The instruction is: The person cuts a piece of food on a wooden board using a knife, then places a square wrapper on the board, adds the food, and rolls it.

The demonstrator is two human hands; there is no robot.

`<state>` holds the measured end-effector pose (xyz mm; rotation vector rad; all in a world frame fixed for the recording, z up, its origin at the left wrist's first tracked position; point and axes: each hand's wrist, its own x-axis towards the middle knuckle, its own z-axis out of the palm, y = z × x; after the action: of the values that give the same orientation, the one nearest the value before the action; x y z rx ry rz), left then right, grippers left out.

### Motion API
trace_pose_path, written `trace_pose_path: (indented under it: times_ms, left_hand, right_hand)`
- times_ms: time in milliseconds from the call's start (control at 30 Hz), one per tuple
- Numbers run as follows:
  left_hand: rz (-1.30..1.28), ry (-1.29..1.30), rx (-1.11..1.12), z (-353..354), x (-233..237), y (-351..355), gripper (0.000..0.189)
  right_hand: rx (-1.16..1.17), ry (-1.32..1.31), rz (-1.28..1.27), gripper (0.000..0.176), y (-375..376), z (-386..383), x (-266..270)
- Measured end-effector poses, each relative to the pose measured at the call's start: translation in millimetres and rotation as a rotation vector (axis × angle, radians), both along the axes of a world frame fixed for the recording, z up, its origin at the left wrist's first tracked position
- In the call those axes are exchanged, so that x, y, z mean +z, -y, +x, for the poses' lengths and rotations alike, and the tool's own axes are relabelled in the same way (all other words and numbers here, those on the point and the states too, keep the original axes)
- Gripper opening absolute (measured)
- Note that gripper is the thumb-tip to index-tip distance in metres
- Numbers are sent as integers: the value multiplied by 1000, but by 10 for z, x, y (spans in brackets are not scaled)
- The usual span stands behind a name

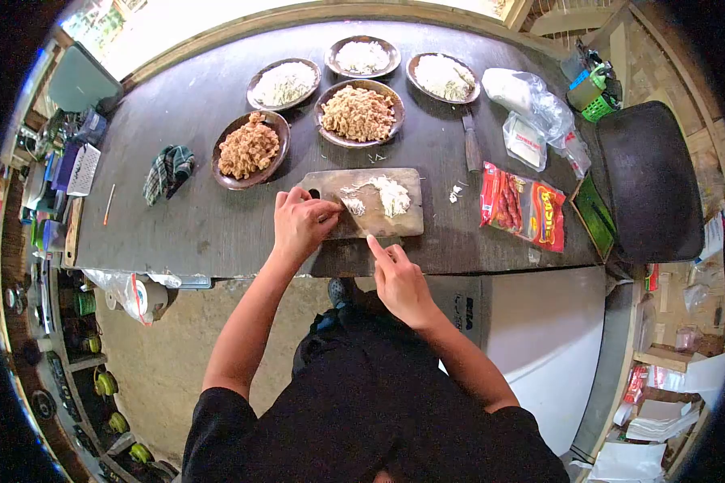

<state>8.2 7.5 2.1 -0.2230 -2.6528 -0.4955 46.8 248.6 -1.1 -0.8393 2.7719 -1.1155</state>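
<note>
A wooden cutting board lies near the table's front edge, with shredded white food on its right part and a smaller pile at its middle. My left hand is over the board's left end, fingers pinched together beside the small pile; what they hold, if anything, is too small to name. My right hand is at the board's front edge, index finger stretched forward and the other fingers curled; whatever is inside them is hidden.
Behind the board stand plates of white shreds and of brown crumbly food. A knife, plastic bags and a red packet lie right; a dark cloth lies left.
</note>
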Motion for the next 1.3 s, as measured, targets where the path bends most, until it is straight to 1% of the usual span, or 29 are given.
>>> trace_pose_path:
  times_ms: [133, 233, 333, 433, 533, 667, 767, 833, 1033, 1167, 1233, 1300]
  left_hand:
    - [-1, -36, -43, -24, -60, 22, 11]
    - [40, 0, -27, -14, -95, 30, 11]
    - [83, 8, -28, -26, -110, 28, 12]
    - [90, 64, 9, -18, -92, 26, 13]
    - [91, 88, 40, -24, -66, 18, 13]
    - [99, 76, 34, -28, -121, 45, 12]
    - [99, 100, 30, -26, -116, 43, 13]
    - [110, 81, 32, -27, -115, 40, 13]
    - [102, 87, 41, -32, -125, 44, 14]
    - [103, 81, 46, -30, -95, 30, 13]
    - [146, 80, 47, -22, -57, 8, 11]
    - [134, 76, 36, -27, -85, 35, 11]
  right_hand:
    - [32, 23, -35, 53, -80, 65, 65]
    - [29, 16, -62, 53, -71, 99, 48]
    - [49, 64, -19, 55, -27, 54, 4]
    - [38, 45, 2, 55, 34, -11, -25]
    - [10, 10, -34, 52, 18, -41, 15]
    - [29, 37, -40, 51, -72, 55, 53]
    - [35, 10, -52, 52, -96, 94, 26]
    - [66, 35, -19, 58, -79, 80, 6]
    - [40, 19, 79, 56, 34, 30, -43]
    - [0, -13, 66, 53, 25, 31, -11]
    - [-7, 33, -36, 52, -18, 34, 8]
    - [12, 28, -28, 52, -61, 71, 52]
